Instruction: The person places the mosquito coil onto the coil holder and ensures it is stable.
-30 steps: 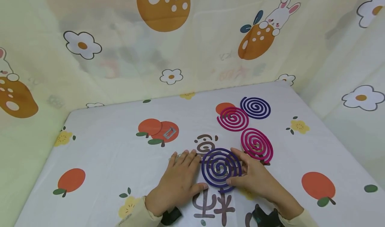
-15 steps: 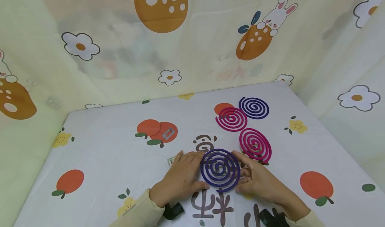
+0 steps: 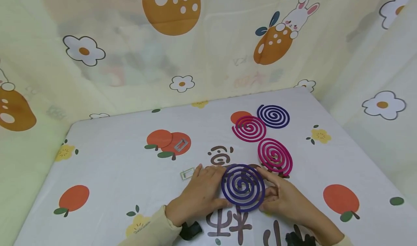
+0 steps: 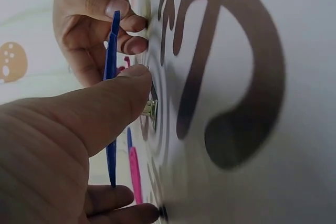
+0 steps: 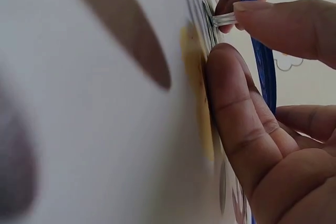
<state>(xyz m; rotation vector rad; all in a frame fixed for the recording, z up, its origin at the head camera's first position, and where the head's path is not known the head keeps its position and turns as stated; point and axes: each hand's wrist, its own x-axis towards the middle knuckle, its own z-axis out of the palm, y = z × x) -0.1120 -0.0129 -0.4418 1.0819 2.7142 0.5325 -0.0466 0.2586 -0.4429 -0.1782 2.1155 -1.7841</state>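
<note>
A dark blue mosquito coil (image 3: 243, 188) is held level above the table by both hands. My left hand (image 3: 203, 190) grips its left edge with thumb and fingers, and my right hand (image 3: 286, 199) holds the right edge. Seen edge-on in the left wrist view, the coil (image 4: 111, 59) stands clear of the tabletop. Beneath its middle a small metal stand (image 4: 150, 109) rises from the table; the right wrist view also has this upright piece (image 5: 223, 20). Whether the coil touches the stand, I cannot tell. Another flat metal stand (image 3: 187, 173) lies by my left fingertips.
A pink coil (image 3: 275, 157) sits just beyond my right hand. Farther back are another pink coil (image 3: 249, 129) and a blue coil (image 3: 273, 116), edges close together. One more metal stand (image 3: 181, 144) lies on the printed tablecloth (image 3: 114, 159). A patterned curtain (image 3: 130, 58) hangs behind.
The right thumb has moved off the top of the blue coil to its edge. The coil has shifted slightly right and toward me, and the stand by the left fingers is more exposed.
</note>
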